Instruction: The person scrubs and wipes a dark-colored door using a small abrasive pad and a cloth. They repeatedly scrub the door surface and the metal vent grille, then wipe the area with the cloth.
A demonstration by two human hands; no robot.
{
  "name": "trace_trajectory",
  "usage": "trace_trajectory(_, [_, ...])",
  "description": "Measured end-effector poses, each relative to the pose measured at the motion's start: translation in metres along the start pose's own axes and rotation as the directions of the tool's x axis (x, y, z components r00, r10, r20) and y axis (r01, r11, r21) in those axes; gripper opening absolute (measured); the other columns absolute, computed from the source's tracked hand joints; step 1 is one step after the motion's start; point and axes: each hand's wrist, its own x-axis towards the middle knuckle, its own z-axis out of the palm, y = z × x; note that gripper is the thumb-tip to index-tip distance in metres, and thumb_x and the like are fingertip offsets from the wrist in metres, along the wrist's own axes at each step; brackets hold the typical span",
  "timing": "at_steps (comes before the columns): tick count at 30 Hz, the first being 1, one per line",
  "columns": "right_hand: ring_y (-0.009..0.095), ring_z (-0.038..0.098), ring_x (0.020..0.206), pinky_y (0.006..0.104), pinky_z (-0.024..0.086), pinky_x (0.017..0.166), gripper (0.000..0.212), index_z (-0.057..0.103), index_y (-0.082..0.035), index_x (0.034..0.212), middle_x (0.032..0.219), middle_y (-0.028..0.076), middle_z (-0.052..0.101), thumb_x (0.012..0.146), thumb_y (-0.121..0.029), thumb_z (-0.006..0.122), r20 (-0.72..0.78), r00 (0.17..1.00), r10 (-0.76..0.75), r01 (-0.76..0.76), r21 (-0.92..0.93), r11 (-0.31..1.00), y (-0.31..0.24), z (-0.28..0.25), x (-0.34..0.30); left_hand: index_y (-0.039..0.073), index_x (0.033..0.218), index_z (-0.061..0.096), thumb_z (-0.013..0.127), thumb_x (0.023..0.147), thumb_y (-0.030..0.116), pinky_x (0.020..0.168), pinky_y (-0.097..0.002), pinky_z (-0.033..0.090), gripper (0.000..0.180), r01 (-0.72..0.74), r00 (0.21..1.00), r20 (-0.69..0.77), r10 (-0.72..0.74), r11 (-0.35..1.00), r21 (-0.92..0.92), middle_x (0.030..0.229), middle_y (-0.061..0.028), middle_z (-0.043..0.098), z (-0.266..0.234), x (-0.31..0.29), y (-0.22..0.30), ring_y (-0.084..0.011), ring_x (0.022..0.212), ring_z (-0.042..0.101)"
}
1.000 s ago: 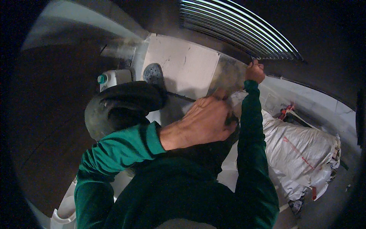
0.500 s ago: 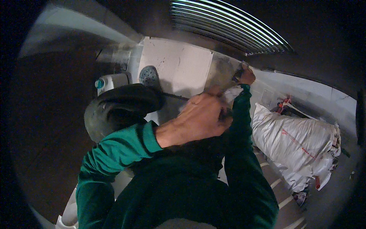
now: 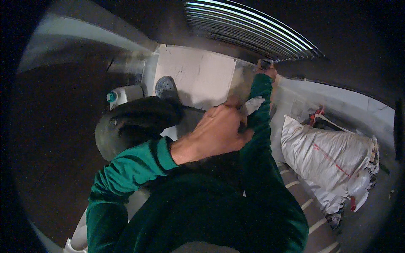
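My left hand [image 3: 211, 133] is raised over my lap, fingers curled. A pale, crumpled-looking piece [image 3: 254, 105] sticks out beyond them, in front of my right sleeve, and seems to be gripped there; its kind is unclear. At the far end of my outstretched right arm, my right hand [image 3: 268, 72] is closed by the corner below the slatted metal grille [image 3: 253, 31]. A small dark thing [image 3: 265, 64] shows at its fingers, too small and dim to name. The edge of a wall strip runs beside that hand.
A pale board [image 3: 196, 74] lies ahead, with my grey clog [image 3: 166, 88] at its left. Farther left stands a white jug with a teal cap [image 3: 126, 95]. A stuffed white sack [image 3: 322, 147] lies at the right near a red object [image 3: 317, 112]. A ribbed hose-like thing [image 3: 310, 211] is below.
My right hand has moved farther away, up to the corner under the grille. My left hand has shifted slightly left and nearer me, the pale piece moving with it.
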Motion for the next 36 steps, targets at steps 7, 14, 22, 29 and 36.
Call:
trace_trajectory(7, [0.026, 0.068, 0.084, 0.0441, 0.058, 0.068, 0.026, 0.068, -0.002, 0.104, 0.1, 0.01, 0.071, 0.094, -0.023, 0.055, -0.072, 0.994, 0.081, -0.087, -0.079, 0.993, -0.029, 0.009, -0.013, 0.009, 0.091, 0.075, 0.07, 0.082, 0.023, 0.076, -0.0465, 0.053, 0.018, -0.033, 0.999, -0.006, 0.034, 0.998, 0.046, 0.1, -0.022, 0.064, 0.003, -0.001, -0.004, -0.0414, 0.081, 0.065])
trace_trajectory(14, [0.025, 0.067, 0.082, 0.0401, 0.058, 0.067, 0.023, 0.066, -0.004, 0.101, 0.093, 0.01, 0.069, 0.093, -0.021, 0.052, 0.145, 0.925, 0.351, -0.377, 0.232, 0.897, -0.03, -0.011, -0.001, 0.001, 0.081, 0.074, 0.073, 0.077, 0.023, 0.079, -0.0465, 0.053, 0.022, 0.008, 1.0, -0.017, -0.007, 0.999, 0.051, 0.086, -0.0228, 0.064, 0.004, 0.003, 0.0, -0.0403, 0.085, 0.065])
trace_trajectory(22, [0.027, 0.066, 0.082, 0.0401, 0.059, 0.066, 0.023, 0.064, -0.006, 0.106, 0.097, 0.013, 0.068, 0.091, -0.021, 0.056, 0.416, 0.846, 0.335, -0.525, 0.761, 0.381, 0.007, -0.051, 0.011, 0.006, 0.095, 0.076, 0.075, 0.076, 0.022, 0.081, -0.0444, 0.053, 0.025, 0.027, 0.999, -0.045, -0.025, 0.998, 0.049, 0.099, -0.0212, 0.062, 0.012, 0.017, -0.011, -0.0369, 0.093, 0.064])
trace_trajectory(29, [0.03, 0.067, 0.08, 0.0408, 0.058, 0.069, 0.025, 0.06, -0.003, 0.109, 0.095, 0.015, 0.069, 0.095, -0.023, 0.058, 0.384, 0.812, 0.441, -0.545, 0.224, 0.808, -0.067, -0.111, -0.17, 0.013, 0.129, 0.066, 0.069, 0.08, 0.003, 0.075, -0.0287, 0.051, 0.05, 0.139, 0.978, -0.15, -0.147, 0.988, -0.06, 0.096, -0.0052, 0.065, 0.006, 0.034, -0.025, -0.0166, 0.077, 0.06])
trace_trajectory(36, [0.018, 0.062, 0.1, 0.034, 0.046, 0.094, 0.013, 0.068, -0.004, 0.097, 0.1, 0.005, 0.07, 0.086, -0.011, 0.067, 0.596, 0.71, 0.376, -0.564, 0.161, 0.81, -0.182, -0.096, -0.273, 0.01, 0.128, 0.066, 0.07, 0.083, 0.001, 0.066, -0.0229, 0.043, 0.046, 0.223, 0.973, 0.051, -0.225, 0.859, -0.462, 0.094, -0.0031, 0.065, 0.009, 0.053, -0.024, -0.0086, 0.075, 0.054])
